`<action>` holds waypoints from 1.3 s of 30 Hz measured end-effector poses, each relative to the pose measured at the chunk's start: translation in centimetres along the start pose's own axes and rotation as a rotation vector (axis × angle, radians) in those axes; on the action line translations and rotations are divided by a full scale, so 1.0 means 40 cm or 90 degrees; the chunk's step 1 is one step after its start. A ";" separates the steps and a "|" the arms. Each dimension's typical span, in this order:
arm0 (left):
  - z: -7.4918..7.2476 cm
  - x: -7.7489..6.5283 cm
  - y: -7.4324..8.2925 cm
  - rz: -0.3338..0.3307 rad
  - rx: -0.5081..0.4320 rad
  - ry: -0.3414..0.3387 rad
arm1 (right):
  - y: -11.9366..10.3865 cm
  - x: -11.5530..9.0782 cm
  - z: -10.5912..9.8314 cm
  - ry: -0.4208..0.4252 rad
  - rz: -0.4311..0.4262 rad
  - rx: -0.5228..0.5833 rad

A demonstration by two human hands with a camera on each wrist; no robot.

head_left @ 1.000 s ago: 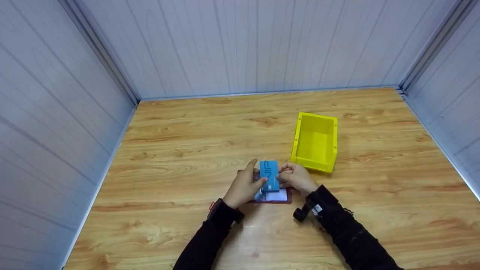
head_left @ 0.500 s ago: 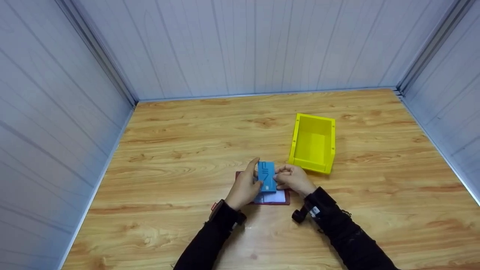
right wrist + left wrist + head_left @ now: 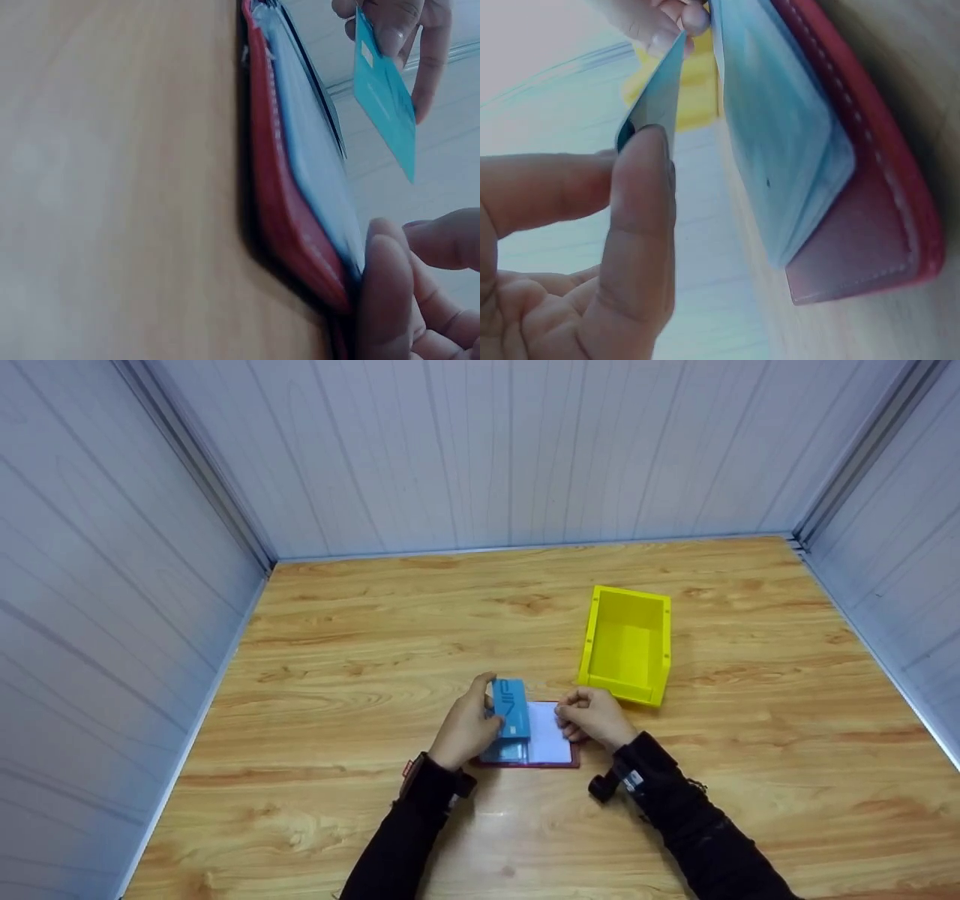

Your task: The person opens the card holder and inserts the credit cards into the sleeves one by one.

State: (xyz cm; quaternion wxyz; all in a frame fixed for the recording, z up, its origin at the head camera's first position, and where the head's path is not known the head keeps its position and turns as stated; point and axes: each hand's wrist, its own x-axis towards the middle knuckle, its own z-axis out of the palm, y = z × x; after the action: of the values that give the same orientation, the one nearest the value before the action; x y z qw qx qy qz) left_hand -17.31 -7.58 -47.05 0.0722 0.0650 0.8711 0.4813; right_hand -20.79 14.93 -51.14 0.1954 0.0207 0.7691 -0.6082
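Between thumb and fingers my left hand (image 3: 462, 727) pinches a blue card (image 3: 511, 708) printed with "VIP", held tilted above the left part of an opened red card holder (image 3: 574, 754). The left wrist view shows the card (image 3: 656, 97) almost edge-on, apart from the clear plastic sleeves (image 3: 772, 135) of the holder. My right hand (image 3: 596, 716) is at the holder's right side, fingers bent. In the right wrist view its thumb (image 3: 386, 277) lies right at the sleeve edge, and nothing shows between thumb and index finger.
A yellow plastic bin (image 3: 628, 641) stands on the wood-grain table (image 3: 375, 645), just beyond my right hand. White panel walls (image 3: 480, 450) close in the back and both sides.
My left hand has moved left with the blue card, away from my right hand, which has let go of the card's edge. More of the holder's white right side now shows.
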 end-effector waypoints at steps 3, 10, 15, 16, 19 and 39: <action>-0.001 0.001 -0.003 -0.002 0.019 -0.005 | 0.000 -0.001 -0.002 0.013 0.003 -0.017; 0.007 0.002 -0.013 -0.005 0.036 -0.027 | 0.003 0.000 -0.005 0.002 -0.018 -0.014; 0.014 0.004 -0.015 -0.010 0.044 -0.034 | 0.005 0.002 -0.005 0.002 -0.007 -0.023; 0.016 0.005 -0.015 -0.011 0.037 -0.038 | 0.005 0.002 -0.006 0.002 -0.006 -0.026; 0.022 0.005 -0.015 -0.016 0.010 -0.056 | 0.004 0.001 -0.007 0.003 -0.002 -0.029; -0.004 -0.002 -0.006 0.002 -0.003 -0.024 | 0.003 -0.002 -0.007 -0.011 -0.021 -0.005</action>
State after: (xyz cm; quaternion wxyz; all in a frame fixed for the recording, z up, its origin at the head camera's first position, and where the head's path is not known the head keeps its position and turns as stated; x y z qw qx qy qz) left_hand -17.28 -7.86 -47.17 0.0883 0.0754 0.8685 0.4820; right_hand -20.78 15.23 -51.17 0.1917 0.0019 0.7702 -0.6084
